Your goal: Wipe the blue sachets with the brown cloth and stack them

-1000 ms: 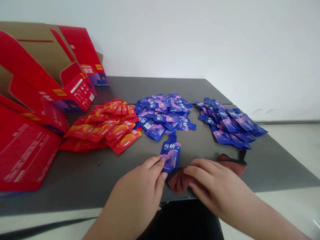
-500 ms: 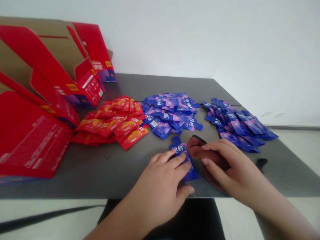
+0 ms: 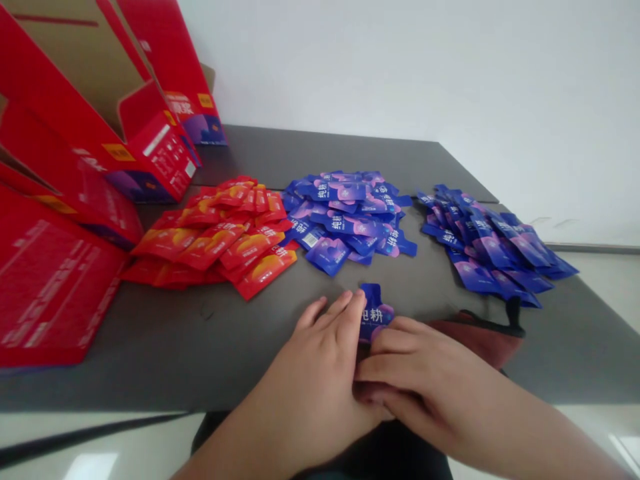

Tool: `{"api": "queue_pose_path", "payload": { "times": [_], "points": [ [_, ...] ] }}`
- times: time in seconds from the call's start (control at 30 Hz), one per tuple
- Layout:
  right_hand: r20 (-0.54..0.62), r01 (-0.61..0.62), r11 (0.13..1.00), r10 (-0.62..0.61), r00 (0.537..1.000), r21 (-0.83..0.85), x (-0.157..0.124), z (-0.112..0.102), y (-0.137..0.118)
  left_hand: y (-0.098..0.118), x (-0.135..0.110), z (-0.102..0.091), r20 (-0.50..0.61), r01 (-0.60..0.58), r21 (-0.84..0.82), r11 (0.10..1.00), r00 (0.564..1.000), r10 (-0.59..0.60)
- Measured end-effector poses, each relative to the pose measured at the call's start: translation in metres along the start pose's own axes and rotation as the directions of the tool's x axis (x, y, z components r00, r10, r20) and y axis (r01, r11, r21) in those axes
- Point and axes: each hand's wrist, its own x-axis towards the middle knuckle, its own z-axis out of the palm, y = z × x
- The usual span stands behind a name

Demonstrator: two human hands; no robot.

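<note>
A blue spouted pouch [image 3: 375, 313] with white characters lies on the table before me, its lower part hidden under both hands. My left hand [image 3: 330, 360] rests along the pouch's left side, fingers stretched out. Curled fingers of my right hand [image 3: 415, 367] close over the pouch's lower right part and meet the left hand near its thumb; what the fingertips pinch is covered. Behind my right wrist lies a reddish-brown cloth item [image 3: 483, 337] with a black edge and strap, out of my grasp.
Red pouches [image 3: 220, 240] are heaped at the left, blue pouches [image 3: 345, 217] in the middle, and another blue pile [image 3: 493, 247] at the right. Open red cartons [image 3: 150, 147] stand along the left. The grey table [image 3: 200, 353] ends in front of a white wall.
My right hand has let go of the reddish-brown cloth, which now lies to the right, and has moved left onto the blue pouch. The view has shifted slightly.
</note>
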Motion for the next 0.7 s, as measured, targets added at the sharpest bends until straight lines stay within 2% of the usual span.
{"api": "queue_pose_path", "payload": {
  "times": [0.2, 0.43, 0.53, 0.6, 0.7],
  "points": [
    [-0.048, -0.015, 0.998, 0.012, 0.999, -0.068, 0.012, -0.007, 0.022, 0.000, 0.003, 0.000, 0.067, 0.055, 0.015, 0.998, 0.996, -0.056],
    [-0.124, -0.038, 0.988, 0.019, 0.992, -0.153, 0.020, -0.006, 0.042, -0.001, 0.000, 0.001, 0.030, 0.080, 0.017, 0.997, 0.996, -0.080],
    [-0.243, -0.081, 0.979, 0.034, 0.969, -0.185, 0.014, -0.008, 0.040, -0.002, -0.002, 0.000, 0.028, 0.070, 0.026, 0.997, 0.997, -0.071],
    [-0.287, -0.077, 0.987, 0.032, 0.957, -0.144, 0.005, -0.011, 0.032, -0.002, -0.003, 0.000, 0.019, 0.064, 0.041, 0.997, 0.998, -0.065],
    [-0.206, -0.003, 1.000, 0.007, 0.978, 0.022, -0.009, -0.016, 0.013, -0.002, -0.004, 0.001, 0.005, 0.051, 0.036, 0.998, 0.999, -0.051]
  ]
}}
